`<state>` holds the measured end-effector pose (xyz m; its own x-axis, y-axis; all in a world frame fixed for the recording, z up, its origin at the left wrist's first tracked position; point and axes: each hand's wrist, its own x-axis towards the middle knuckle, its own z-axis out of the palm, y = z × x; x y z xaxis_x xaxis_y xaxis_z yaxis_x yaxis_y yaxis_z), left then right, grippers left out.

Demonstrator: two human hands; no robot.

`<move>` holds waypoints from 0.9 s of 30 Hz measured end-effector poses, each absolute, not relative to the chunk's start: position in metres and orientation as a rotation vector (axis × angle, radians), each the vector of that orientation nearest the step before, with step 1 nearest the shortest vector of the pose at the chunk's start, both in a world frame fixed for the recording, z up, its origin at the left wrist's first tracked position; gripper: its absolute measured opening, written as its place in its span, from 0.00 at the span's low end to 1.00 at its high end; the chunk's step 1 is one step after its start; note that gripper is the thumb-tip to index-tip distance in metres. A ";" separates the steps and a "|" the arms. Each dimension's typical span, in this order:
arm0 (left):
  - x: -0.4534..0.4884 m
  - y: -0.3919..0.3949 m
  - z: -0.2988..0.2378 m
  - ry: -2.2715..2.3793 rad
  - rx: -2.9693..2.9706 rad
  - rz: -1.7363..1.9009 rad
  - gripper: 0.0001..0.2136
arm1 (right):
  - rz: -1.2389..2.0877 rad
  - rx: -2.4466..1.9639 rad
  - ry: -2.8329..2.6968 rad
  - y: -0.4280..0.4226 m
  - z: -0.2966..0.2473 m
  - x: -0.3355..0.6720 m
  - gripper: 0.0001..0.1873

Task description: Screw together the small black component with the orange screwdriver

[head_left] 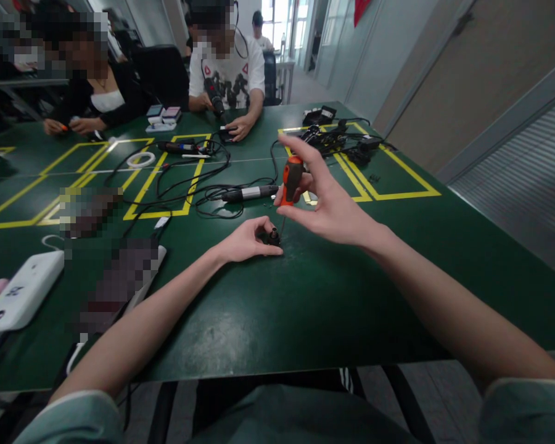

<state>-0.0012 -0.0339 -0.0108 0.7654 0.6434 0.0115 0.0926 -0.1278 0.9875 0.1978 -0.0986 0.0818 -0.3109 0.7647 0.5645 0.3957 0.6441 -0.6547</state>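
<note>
My right hand [326, 200] grips an orange-handled screwdriver [290, 180] upright, thumb and fingers round the handle, index finger stretched out above it. Its thin shaft points down at a small black part [272, 236] on the green table [305, 296]. My left hand [247, 240] pinches that part and holds it against the table top. Both forearms reach in from the near edge.
A black and silver tool [250, 193] with looping cables lies just beyond my hands. More cables and black devices [333, 139] sit at the far right inside yellow tape lines. A white box [21, 299] lies at the left. Two people sit across the table.
</note>
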 end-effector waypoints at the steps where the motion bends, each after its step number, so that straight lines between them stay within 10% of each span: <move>1: -0.001 -0.034 -0.011 0.600 1.671 0.534 0.23 | 0.485 -0.913 -1.943 -0.099 0.084 0.198 0.36; 7: -0.007 -0.028 -0.005 0.580 1.592 0.440 0.23 | 0.319 -0.919 -1.926 -0.102 0.095 0.200 0.18; 27: -0.020 -0.014 0.000 0.693 1.572 0.387 0.20 | 0.111 -0.884 -1.938 -0.108 0.095 0.194 0.15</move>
